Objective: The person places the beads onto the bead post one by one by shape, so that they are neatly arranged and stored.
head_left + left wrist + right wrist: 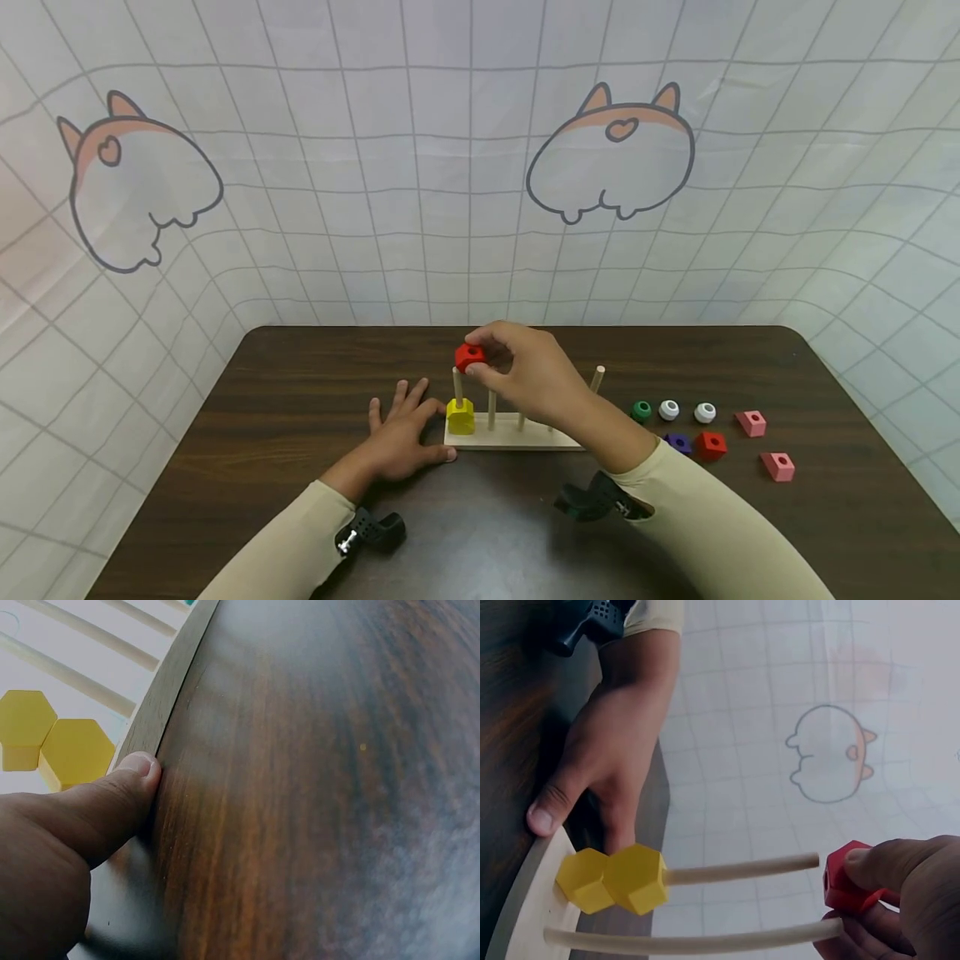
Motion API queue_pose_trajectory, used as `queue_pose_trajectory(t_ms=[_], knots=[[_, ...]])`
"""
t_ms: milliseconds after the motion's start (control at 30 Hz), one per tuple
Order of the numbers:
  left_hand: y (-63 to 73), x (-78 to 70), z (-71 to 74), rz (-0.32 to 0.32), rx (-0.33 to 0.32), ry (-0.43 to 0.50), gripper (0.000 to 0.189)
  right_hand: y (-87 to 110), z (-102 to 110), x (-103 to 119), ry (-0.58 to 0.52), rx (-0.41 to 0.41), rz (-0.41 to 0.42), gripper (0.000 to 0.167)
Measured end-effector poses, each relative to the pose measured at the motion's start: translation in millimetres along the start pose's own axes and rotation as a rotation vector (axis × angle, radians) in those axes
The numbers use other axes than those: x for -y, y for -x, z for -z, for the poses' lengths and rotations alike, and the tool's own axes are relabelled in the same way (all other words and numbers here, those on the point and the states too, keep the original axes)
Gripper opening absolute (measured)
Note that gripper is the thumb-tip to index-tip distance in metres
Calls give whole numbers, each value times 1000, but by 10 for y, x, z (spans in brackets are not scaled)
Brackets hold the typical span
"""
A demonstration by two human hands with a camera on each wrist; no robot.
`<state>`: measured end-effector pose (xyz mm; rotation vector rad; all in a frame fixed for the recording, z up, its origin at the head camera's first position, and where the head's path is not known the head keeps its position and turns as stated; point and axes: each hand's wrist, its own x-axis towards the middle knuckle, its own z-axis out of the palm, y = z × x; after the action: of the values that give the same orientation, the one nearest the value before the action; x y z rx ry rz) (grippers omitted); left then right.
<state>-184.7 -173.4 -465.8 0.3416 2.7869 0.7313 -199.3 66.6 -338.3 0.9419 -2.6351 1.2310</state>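
Your right hand (534,372) pinches the red block (467,357) between thumb and fingers; this grip is closed on it. The block is just above the tip of the end peg (458,388), at the left end of the wooden base (483,439), and is not yet threaded. Your left hand (397,442) holds that end of the base in a C-shaped grip: thumb against the front edge, forefinger at the rear corner, other fingers spread.

To thread the block well, first align its hole with the peg tip. In the right wrist view the hole appears slightly off the peg's line; correct this before lowering. Hold the block by its outer faces, clear of the hole, and match its tilt to the peg to avoid binding. Watch the neighbouring peg (492,410): its tip stands close to your lower fingers and could be knocked. Steady the base with light thumb pressure. Release once the peg carries the block; it should then settle on the two yellow blocks (461,418) stacked at the foot.

The red block is bright, many-sided and flat-faced, with a dark round hole. A second red block (710,446) lies on the surface (300,400), right of the base.
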Motion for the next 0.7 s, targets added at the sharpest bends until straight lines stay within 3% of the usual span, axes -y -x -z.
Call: queue_pose_trajectory(t_ms=[433, 700], knots=[[4, -2, -1, 1, 3, -8, 59, -10, -129, 83, 15, 5, -19, 33], [6, 4, -2, -2, 4, -6, 60, 17, -224, 128, 107, 18, 20, 33]])
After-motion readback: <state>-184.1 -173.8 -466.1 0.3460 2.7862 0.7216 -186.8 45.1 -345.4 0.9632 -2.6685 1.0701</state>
